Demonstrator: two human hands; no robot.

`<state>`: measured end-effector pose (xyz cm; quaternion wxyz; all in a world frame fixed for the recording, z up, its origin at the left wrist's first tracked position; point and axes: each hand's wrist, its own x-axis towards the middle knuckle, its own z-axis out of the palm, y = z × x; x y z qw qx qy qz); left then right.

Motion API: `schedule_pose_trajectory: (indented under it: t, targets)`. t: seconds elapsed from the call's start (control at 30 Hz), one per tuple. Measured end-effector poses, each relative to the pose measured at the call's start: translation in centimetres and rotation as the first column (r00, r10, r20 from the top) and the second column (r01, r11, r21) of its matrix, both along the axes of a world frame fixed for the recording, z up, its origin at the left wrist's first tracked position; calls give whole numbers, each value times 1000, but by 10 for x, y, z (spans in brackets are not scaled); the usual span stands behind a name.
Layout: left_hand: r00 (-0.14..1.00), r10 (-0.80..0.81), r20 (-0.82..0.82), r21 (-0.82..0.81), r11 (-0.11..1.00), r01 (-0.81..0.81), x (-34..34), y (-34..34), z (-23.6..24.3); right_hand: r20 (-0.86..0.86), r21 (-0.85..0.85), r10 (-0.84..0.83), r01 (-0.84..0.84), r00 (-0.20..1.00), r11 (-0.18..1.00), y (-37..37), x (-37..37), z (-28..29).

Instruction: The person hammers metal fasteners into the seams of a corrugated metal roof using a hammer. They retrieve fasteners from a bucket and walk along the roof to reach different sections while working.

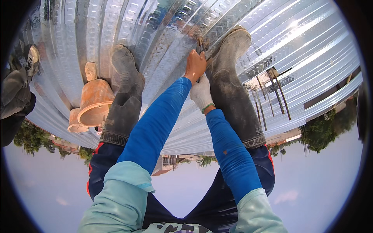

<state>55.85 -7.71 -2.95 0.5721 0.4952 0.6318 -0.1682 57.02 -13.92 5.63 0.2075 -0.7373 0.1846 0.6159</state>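
My left hand is bare and closed around a dark metal hand tool, held upright in the frame between my boots. My right hand, in a white knit glove, is closed just below it on the same tool, partly hidden by my left hand. The tool's tip touches a small rusty, dirty spot on the corrugated metal sheeting; its exact kind is hard to make out. My right boot stands close beside both hands.
Orange plastic buckets sit beside my left boot. Several bare rebar rods stick up from the sheeting at the right. Another person's dark boot and leg are at the far left. Trees and sky show beyond the sheet edge.
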Motion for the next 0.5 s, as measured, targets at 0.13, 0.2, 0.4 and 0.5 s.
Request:
schedule_pose_trajectory:
  t: [0.13, 0.2, 0.4, 0.5]
  targets:
    - [1000, -28, 9, -68, 997, 29, 0, 8, -2, -9, 14, -40, 40, 999, 999, 6, -1, -1]
    - [999, -43, -13, -64, 997, 42, -1, 12, -2, -62, -31, -140, 138, 988, 990, 17, 2, 6]
    - [977, 204, 69, -508, 850, -141, 14, 47, -6, -291, -265, -308, 233, 906, 936, 83, 67, 40]
    - [752, 658, 28, -672, 570, -474, 22, 55, -4, -483, -242, -231, 124, 844, 962, 107, 131, 37]
